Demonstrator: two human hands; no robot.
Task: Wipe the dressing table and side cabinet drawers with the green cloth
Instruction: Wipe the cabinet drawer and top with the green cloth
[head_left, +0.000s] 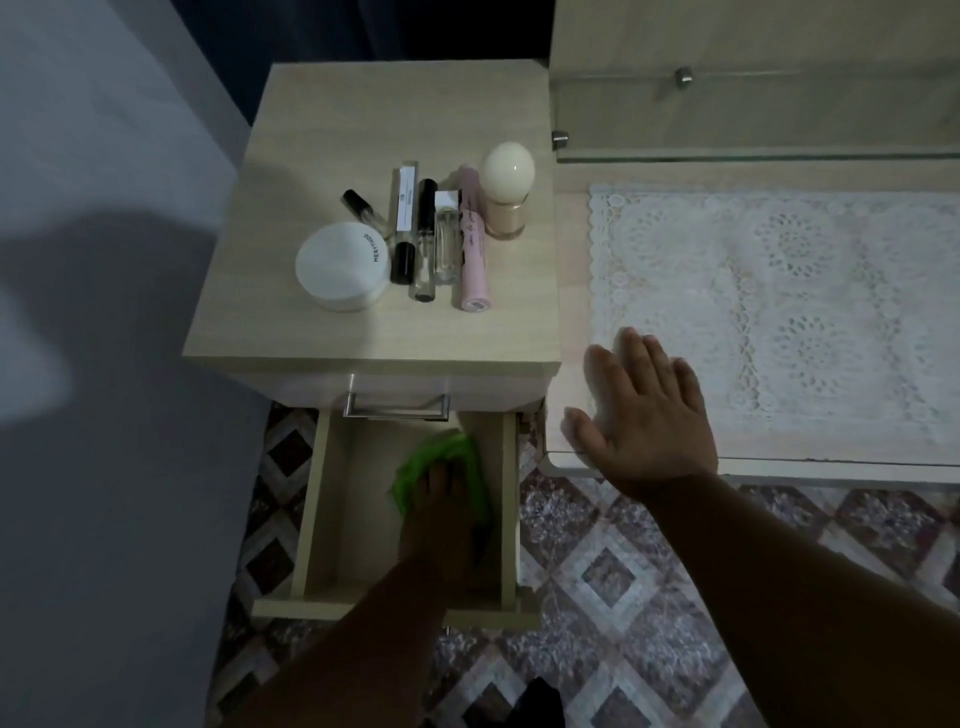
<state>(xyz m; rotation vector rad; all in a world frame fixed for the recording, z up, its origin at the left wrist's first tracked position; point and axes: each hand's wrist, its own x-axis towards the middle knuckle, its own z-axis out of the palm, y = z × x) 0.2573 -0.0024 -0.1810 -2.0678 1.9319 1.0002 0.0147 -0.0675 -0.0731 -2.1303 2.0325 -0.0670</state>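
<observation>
Green cloth (441, 480) lay crumpled on the floor of the side cabinet's pulled-out lower drawer (317, 519), right of centre. Pale wood dressing table (571, 291) adjoined the cabinet.

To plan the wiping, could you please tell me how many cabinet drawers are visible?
2: a shut upper drawer, and an open lower drawer beneath it; others may hide below.
</observation>
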